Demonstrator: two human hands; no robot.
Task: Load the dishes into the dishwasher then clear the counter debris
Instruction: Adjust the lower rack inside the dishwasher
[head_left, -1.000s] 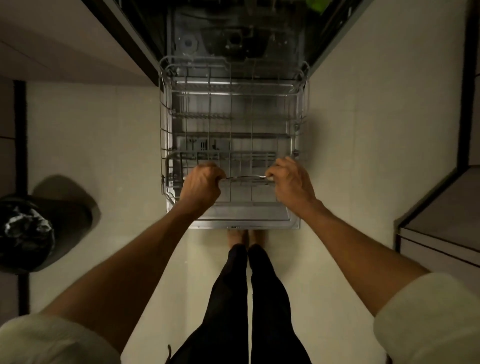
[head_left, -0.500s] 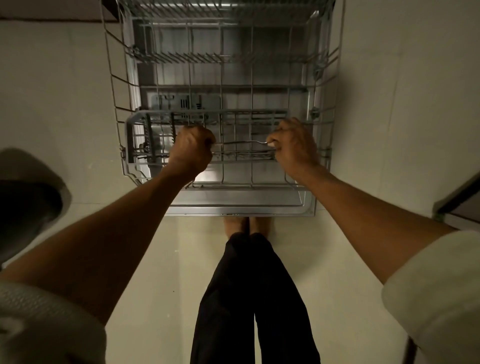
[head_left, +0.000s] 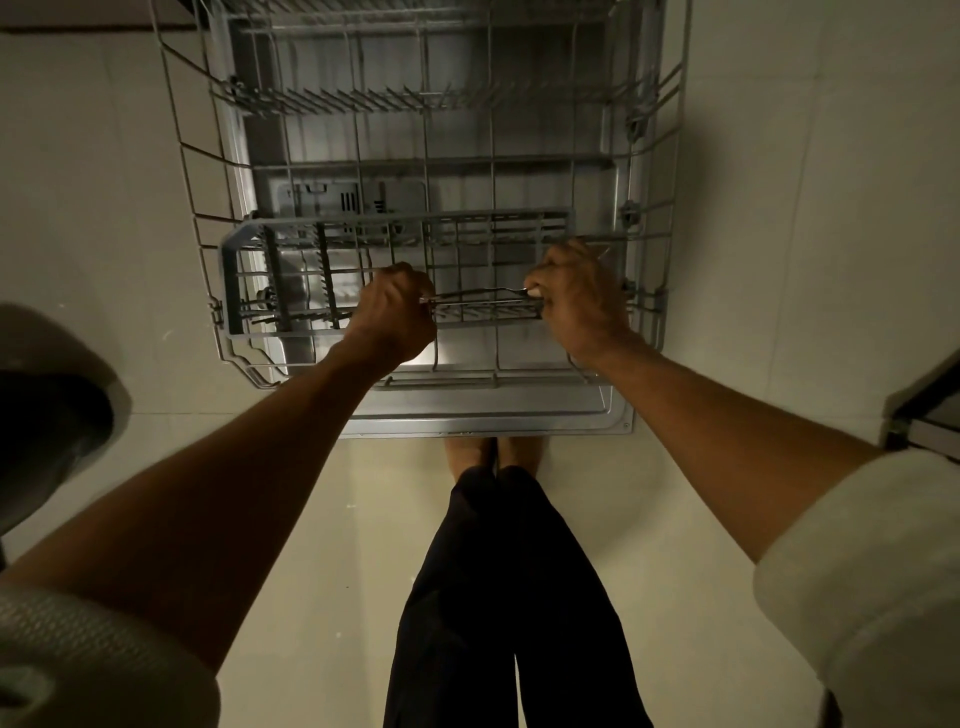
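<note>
Your left hand (head_left: 397, 314) and right hand (head_left: 579, 301) each curl around one end of a thin metal utensil (head_left: 480, 296), held level just above the grey cutlery basket (head_left: 244, 291) at the front of the lower rack (head_left: 192, 156). The rack sits pulled out over the open dishwasher door (head_left: 488, 418). Apart from some dark items in the basket's left end, the rack appears unloaded, so judge loading as barely begun. The counter is out of view.

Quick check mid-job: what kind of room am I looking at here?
Most likely a home kitchen. A dishwasher's wire lower rack is pulled out over the open door, with a grey cutlery basket at its front. Both hands, left and right, hold cutlery over it, above a pale tiled floor.
</note>
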